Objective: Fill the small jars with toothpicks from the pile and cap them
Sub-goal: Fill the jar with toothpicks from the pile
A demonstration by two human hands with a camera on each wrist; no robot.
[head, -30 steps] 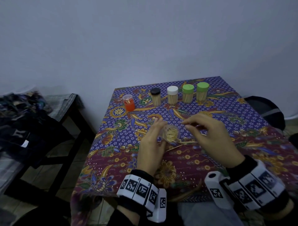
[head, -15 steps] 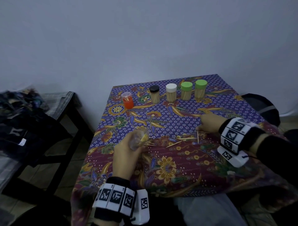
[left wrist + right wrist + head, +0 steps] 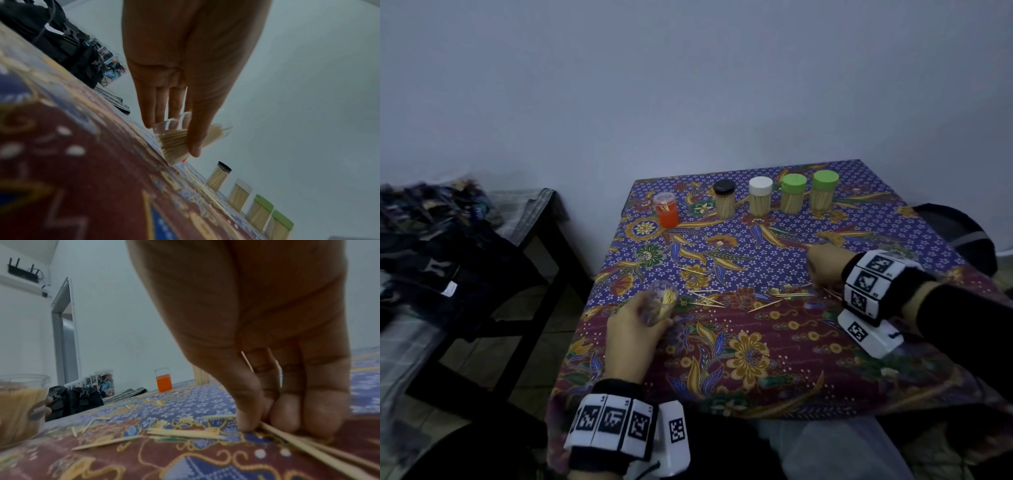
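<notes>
Left hand [image 3: 631, 329] grips open jar [image 3: 661, 301], part-filled, tilted above surface [image 3: 756, 370] edge: spill risk. Right hand [image 3: 823, 265] pinches loose toothpicks [image 3: 774, 297] off cloth; thin sticks may slip, scatter further.

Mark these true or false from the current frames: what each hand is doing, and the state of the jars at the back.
1. The left hand grips an uncapped clear jar holding toothpicks. True.
2. The right hand is screwing a cap onto a jar. False: its fingertips are down on the tablecloth, pinching loose toothpicks.
3. Four capped jars of toothpicks stand in the back row: black cap, white cap, two green caps. True.
4. The orange jar stands right of the green-capped ones. False: it stands left of the black-capped jar.
5. No toothpicks remain loose on the cloth. False: several lie scattered between the hands.
</notes>
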